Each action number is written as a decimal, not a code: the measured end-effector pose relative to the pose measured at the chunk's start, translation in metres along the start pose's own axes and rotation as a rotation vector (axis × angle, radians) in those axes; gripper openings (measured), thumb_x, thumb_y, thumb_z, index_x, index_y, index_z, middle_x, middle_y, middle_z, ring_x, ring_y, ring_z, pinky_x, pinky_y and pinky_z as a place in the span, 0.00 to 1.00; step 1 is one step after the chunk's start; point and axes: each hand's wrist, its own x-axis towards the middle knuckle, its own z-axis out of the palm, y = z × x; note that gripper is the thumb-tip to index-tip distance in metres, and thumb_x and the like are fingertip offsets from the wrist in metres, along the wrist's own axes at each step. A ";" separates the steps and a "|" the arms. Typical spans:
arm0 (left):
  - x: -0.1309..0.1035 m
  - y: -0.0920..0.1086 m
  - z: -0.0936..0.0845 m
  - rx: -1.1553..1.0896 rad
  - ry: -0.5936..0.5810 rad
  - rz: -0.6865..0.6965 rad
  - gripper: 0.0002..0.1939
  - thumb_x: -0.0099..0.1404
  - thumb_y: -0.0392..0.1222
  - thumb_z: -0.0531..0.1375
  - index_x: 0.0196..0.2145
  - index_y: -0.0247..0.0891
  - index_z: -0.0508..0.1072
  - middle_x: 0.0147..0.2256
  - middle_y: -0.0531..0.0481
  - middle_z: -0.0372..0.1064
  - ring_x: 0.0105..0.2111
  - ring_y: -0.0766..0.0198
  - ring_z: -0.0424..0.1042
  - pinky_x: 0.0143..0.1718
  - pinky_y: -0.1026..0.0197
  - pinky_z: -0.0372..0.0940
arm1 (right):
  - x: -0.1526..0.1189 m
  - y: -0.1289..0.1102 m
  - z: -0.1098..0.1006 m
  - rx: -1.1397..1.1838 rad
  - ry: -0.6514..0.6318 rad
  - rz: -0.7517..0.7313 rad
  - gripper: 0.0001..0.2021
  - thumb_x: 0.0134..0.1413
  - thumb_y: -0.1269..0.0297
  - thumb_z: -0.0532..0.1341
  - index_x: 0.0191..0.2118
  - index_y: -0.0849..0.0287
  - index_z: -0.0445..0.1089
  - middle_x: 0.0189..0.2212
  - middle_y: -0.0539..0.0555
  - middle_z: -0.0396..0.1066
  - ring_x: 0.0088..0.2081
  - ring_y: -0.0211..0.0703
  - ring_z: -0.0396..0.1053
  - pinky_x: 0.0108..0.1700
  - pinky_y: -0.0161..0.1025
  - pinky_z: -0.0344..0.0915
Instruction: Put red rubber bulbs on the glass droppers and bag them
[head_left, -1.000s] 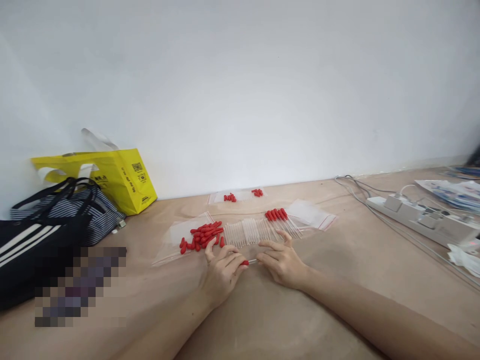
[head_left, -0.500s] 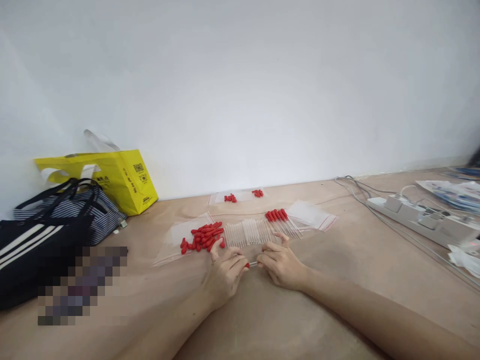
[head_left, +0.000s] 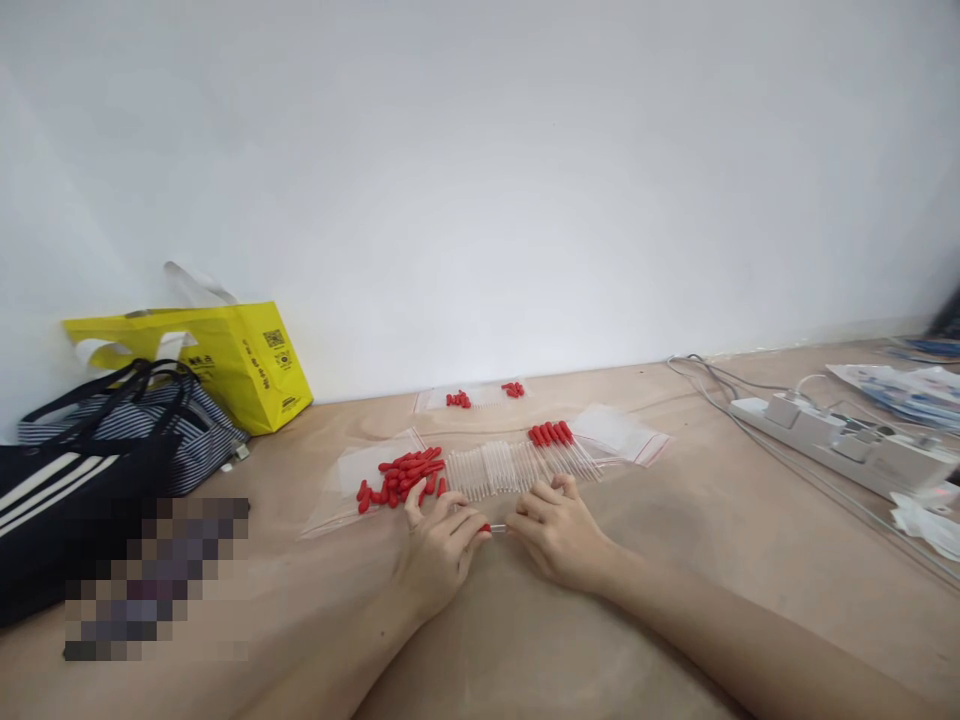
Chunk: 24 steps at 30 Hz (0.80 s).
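Note:
My left hand (head_left: 444, 555) pinches a red rubber bulb (head_left: 485, 528), mostly hidden by the fingers. My right hand (head_left: 559, 530) grips a clear dropper tube (head_left: 499, 528) whose left end meets that bulb; how deep it sits in the bulb is hidden. Beyond the hands lies a row of bare clear tubes (head_left: 491, 468) side by side. At the row's right end, several tubes carry red bulbs (head_left: 551, 433). A pile of loose red bulbs (head_left: 409, 472) rests on a clear zip bag (head_left: 352, 475), just past my left hand.
Another zip bag (head_left: 619, 432) lies right of the row. Further back is a bag with tubes and small red bulbs (head_left: 459, 400). A yellow bag (head_left: 262, 370) and a dark striped-handle bag (head_left: 75, 500) stand left. A power strip (head_left: 840, 435) with cables sits right.
My hands have drawn slightly closer together, with less of the tube showing between them. The right-hand fingers have curled in more. The view has shifted slightly.

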 end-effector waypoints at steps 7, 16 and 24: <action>-0.006 -0.021 0.002 0.160 -0.005 -0.172 0.15 0.59 0.42 0.53 0.45 0.42 0.64 0.41 0.46 0.69 0.43 0.54 0.63 0.50 0.44 0.39 | -0.001 0.025 0.005 -0.061 0.001 0.378 0.08 0.50 0.70 0.53 0.33 0.58 0.68 0.26 0.52 0.68 0.32 0.41 0.58 0.33 0.38 0.41; -0.012 -0.035 0.001 0.217 -0.064 -0.268 0.12 0.55 0.43 0.56 0.40 0.44 0.66 0.40 0.47 0.68 0.43 0.53 0.62 0.47 0.42 0.43 | 0.014 0.069 0.017 -0.102 -0.162 0.866 0.10 0.51 0.66 0.51 0.38 0.58 0.66 0.27 0.54 0.71 0.37 0.46 0.64 0.36 0.39 0.42; -0.014 -0.037 0.001 0.228 -0.098 -0.297 0.10 0.55 0.41 0.56 0.37 0.44 0.67 0.40 0.46 0.67 0.43 0.52 0.61 0.45 0.39 0.44 | 0.021 0.069 0.028 -0.122 -0.206 0.960 0.11 0.51 0.63 0.51 0.38 0.59 0.66 0.28 0.56 0.70 0.37 0.48 0.64 0.36 0.41 0.43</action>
